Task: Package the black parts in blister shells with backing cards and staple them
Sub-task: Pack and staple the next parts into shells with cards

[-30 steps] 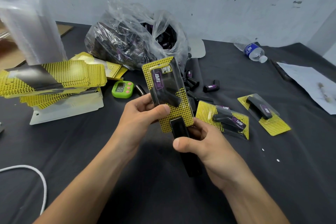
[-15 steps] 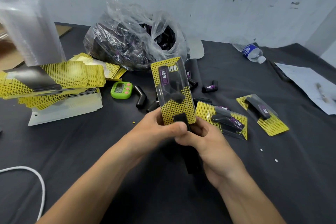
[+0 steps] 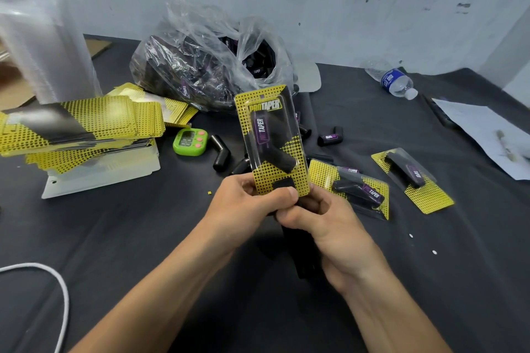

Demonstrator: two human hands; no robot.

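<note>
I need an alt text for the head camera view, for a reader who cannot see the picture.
Two bare hands hold a yellow blister pack upright over a dark table; the left hand pinches its bottom edge while the right hand grips a black stapler there. Two finished packs lie to the right.

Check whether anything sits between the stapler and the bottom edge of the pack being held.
Nothing visible does. The black stapler already overlaps the bottom edge of the blister pack. The left hand pinches the pack's lower corner beside it, and the right hand has its grip on the stapler's body below.
</note>
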